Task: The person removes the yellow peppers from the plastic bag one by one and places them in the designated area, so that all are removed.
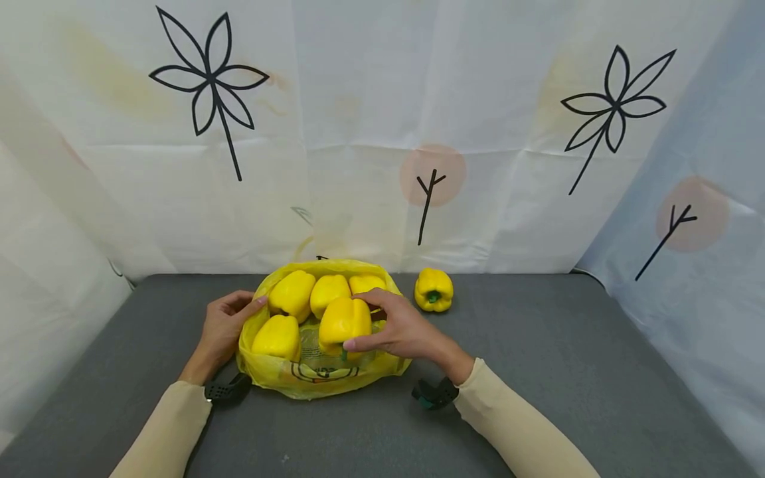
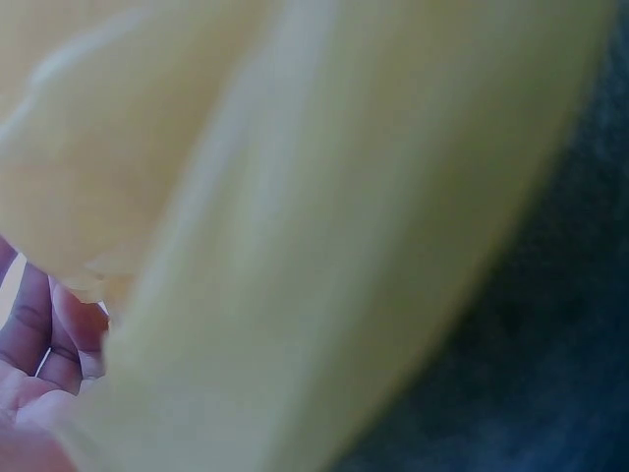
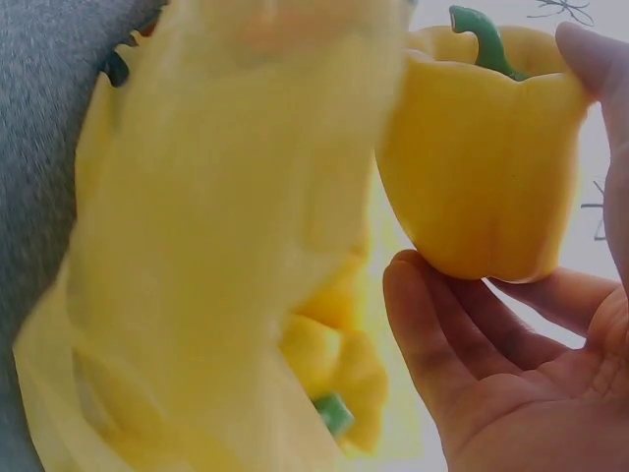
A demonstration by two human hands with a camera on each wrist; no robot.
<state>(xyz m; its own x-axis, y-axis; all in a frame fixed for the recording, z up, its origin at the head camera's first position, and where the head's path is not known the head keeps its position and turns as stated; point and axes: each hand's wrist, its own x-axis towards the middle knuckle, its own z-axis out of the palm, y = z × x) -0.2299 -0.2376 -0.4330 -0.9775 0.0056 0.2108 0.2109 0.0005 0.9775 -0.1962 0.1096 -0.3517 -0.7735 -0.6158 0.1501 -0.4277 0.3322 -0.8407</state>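
1. One pepper [image 1: 344, 324] is grasped by the right grip [image 1: 406, 325] from stem end to base, apparently for security, above the bag [image 1: 277, 378].
2. The bag is pinched by the left grip [image 1: 224, 325], presumably for steadiness.

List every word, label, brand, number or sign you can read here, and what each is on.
None can be read with certainty.
Yellow plastic bag, near side: large dark print, creased and partly hidden, unreadable.
Within the bag's opening: fine print, too small and blurred to read.
Fabric backdrop: line drawings of leaves and twigs, no legible lettering.
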